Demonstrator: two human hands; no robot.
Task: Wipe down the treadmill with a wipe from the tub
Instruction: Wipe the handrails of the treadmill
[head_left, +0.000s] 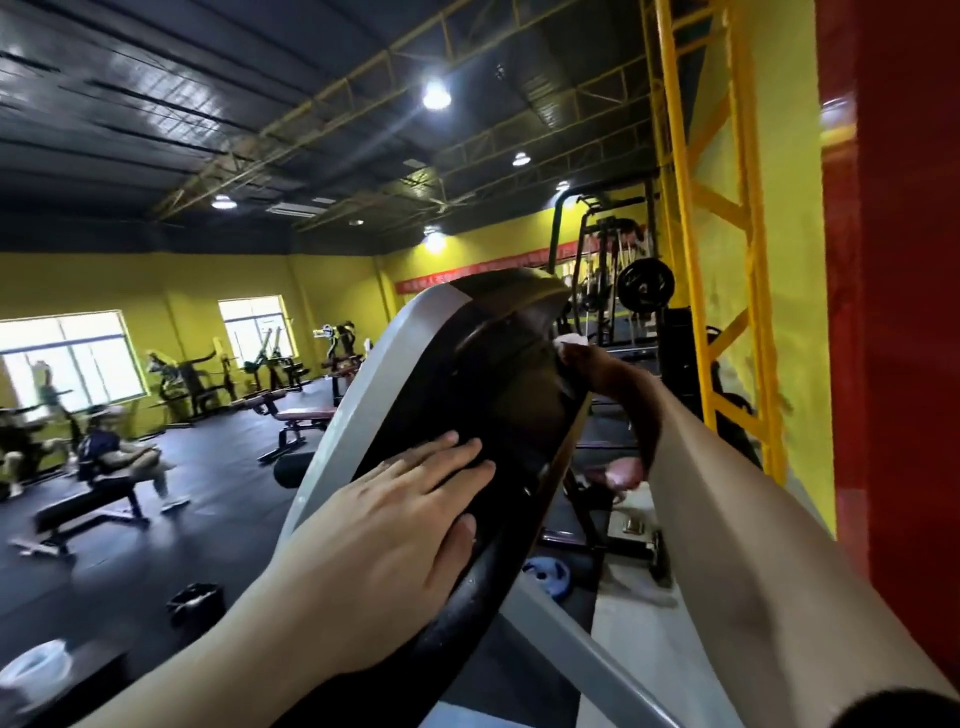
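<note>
The treadmill's black console (498, 384) with a grey rim fills the middle of the view, tilted. My left hand (395, 525) lies flat on its lower face, fingers straight, thumb along the edge. My right hand (597, 364) reaches over the console's far right edge and holds a white wipe (571, 340) against it; the fingers are mostly hidden behind the edge. A round white tub (36, 670) stands at the bottom left, blurred.
A grey treadmill upright (571, 639) runs down to the right. A red wall (904, 364) and a yellow steel column (727, 260) stand close on the right. Benches, weight racks and people exercising fill the black gym floor to the left. A blue weight plate (548, 574) lies below.
</note>
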